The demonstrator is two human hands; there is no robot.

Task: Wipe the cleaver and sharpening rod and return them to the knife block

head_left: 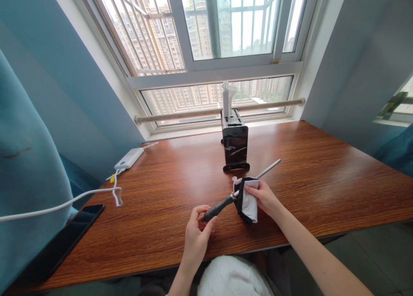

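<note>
A honing steel (219, 208) with a ribbed dark handle and a slim grey rod lies slantwise over the table, its tip pointing to the upper right. My left hand (198, 231) is closed around the handle's lower end, with thumb and fingers on either side. Around the middle of the rod is wrapped a black and white cloth (250, 205). With thumb and fingers, my right hand (264, 198) pinches this cloth against the rod. The part of the rod inside the cloth is hidden.
Behind the cloth stands a black slotted block (235, 147) with something white (227, 100) sticking up from its top. A white power bank (129, 158) with a white cable (64, 205) lies on the wooden table (155, 218) at left. A dark flat panel (71, 240) is at the left edge.
</note>
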